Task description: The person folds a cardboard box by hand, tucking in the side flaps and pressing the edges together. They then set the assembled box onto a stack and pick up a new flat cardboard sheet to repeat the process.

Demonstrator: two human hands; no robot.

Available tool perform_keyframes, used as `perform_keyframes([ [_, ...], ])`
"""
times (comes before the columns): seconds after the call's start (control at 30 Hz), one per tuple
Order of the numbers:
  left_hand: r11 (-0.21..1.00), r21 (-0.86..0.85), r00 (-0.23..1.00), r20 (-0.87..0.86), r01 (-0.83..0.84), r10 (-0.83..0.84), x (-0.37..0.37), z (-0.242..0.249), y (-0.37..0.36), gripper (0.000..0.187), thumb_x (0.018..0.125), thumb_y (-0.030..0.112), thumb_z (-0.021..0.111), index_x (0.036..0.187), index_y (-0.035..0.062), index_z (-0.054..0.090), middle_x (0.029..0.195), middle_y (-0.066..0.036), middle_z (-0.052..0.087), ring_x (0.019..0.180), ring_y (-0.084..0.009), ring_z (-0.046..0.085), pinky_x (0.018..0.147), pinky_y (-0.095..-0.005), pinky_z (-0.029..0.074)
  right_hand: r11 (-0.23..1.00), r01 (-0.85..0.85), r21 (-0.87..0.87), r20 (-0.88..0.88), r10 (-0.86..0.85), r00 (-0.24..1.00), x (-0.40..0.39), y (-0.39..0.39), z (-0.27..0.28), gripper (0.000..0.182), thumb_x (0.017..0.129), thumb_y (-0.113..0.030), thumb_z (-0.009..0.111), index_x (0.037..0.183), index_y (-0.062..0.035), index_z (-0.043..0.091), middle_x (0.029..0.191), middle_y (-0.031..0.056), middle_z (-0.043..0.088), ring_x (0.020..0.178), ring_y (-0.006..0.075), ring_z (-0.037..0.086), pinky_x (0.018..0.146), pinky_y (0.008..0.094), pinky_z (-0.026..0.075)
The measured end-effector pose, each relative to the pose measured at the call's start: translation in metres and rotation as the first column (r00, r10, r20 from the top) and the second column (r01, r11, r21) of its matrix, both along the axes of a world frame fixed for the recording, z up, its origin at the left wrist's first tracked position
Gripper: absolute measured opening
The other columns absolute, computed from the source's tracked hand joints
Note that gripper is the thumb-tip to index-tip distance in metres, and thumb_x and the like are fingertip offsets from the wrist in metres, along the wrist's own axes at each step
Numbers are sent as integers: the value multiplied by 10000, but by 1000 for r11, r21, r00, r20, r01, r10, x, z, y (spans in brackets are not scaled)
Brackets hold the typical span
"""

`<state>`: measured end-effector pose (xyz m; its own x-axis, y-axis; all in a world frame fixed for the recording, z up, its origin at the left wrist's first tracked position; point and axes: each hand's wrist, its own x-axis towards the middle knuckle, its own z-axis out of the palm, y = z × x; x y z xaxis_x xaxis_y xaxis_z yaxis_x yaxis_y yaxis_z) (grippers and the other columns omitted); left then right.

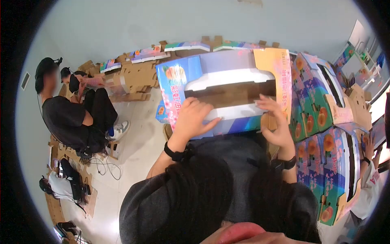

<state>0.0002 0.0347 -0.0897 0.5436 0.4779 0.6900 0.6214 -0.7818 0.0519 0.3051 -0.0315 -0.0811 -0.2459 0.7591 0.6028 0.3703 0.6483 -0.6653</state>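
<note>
A printed cardboard fruit box (227, 65) lies right in front of my body, with peach pictures and blossoms on it. Its top has a wide opening edged by white flaps, and the brown inside shows through. On the box's near left corner rests my left hand (194, 116), fingers spread and thumb stretched along the near white flap. My right hand (276, 121) is at the near right corner, its fingers apart and curved, fingertips right at the edge of the opening. Neither hand is closed around anything.
Stacked fruit boxes (313, 101) rise close on my right, and a co-worker's hand (369, 144) shows beyond them. Flattened cardboard (132, 81) and printed panels lie along the wall. At left a person in black (69, 118) sits near cables (106, 164) on the floor.
</note>
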Motion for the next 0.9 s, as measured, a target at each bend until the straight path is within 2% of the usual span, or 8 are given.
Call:
perform_keyframes([
  [0.1, 1000, -25, 1000, 2, 2, -2, 0, 1, 0, 312, 802, 379, 778, 870, 93, 675, 800, -59, 673, 785, -273, 629, 929, -416, 442, 987, 121, 107, 217, -142, 966, -7, -16, 25, 581, 644, -41, 654, 1224, -77, 641, 1385, 143, 582, 1453, 386, 381, 1194, 538, 271],
  [0.13, 1000, -23, 1000, 0, 2, -2, -1, 0, 0, 310, 802, 382, 778, 872, 97, 677, 799, -57, 673, 780, -270, 630, 932, -417, 440, 982, 162, 96, 301, -184, 936, -7, -19, 26, 686, 634, -106, 750, 1308, -125, 628, 1433, 147, 544, 1472, 378, 347, 1208, 550, 227],
  [0.23, 1000, -8, 1000, 14, 20, -20, -1, 2, -2, 313, 824, 374, 756, 882, 80, 664, 806, -82, 657, 809, -281, 616, 908, -418, 442, 932, 310, 190, 530, -363, 767, -10, -25, 28, 816, 578, -155, 853, 1359, -175, 617, 1492, 135, 494, 1489, 363, 317, 1218, 570, 176],
  [0.43, 1000, 21, 1000, 5, 9, -9, 1, -1, 1, 292, 805, 371, 771, 869, 105, 669, 787, -54, 662, 769, -259, 618, 936, -410, 426, 901, 385, 202, 577, -427, 696, -11, -23, 17, 938, 502, -109, 898, 1386, -230, 607, 1514, 85, 478, 1494, 312, 316, 1216, 589, 162],
  [0.63, 999, -32, 1000, -10, 13, -13, 1, 2, 0, 302, 814, 359, 764, 889, 84, 665, 815, -82, 666, 811, -281, 619, 918, -420, 437, 926, 340, 164, 578, -370, 727, -4, -22, 21, 844, 530, -80, 879, 1325, -251, 653, 1491, 66, 498, 1484, 298, 334, 1226, 581, 151],
  [0.73, 999, -20, 999, 6, 31, -31, 0, 1, 1, 303, 813, 355, 767, 888, 80, 664, 808, -84, 665, 806, -282, 621, 916, -419, 438, 946, 301, 122, 565, -315, 762, 2, -21, 21, 738, 574, -89, 862, 1280, -222, 689, 1511, 93, 475, 1499, 333, 295, 1233, 571, 118],
  [0.83, 1000, -1, 1000, 14, 22, -22, 2, 0, 2, 297, 795, 363, 783, 866, 98, 671, 795, -57, 667, 775, -258, 624, 926, -409, 432, 945, 293, 147, 553, -324, 767, 4, -19, 20, 790, 573, -75, 856, 1317, -251, 658, 1492, 58, 498, 1489, 298, 325, 1233, 582, 124],
  [0.9, 1000, -18, 1000, -4, 5, -5, 3, 2, 1, 297, 796, 362, 783, 868, 97, 673, 793, -57, 666, 770, -260, 623, 922, -410, 433, 936, 324, 139, 607, -339, 719, 4, -19, 17, 824, 582, -113, 871, 1357, -245, 626, 1508, 79, 479, 1496, 314, 307, 1232, 589, 111],
])
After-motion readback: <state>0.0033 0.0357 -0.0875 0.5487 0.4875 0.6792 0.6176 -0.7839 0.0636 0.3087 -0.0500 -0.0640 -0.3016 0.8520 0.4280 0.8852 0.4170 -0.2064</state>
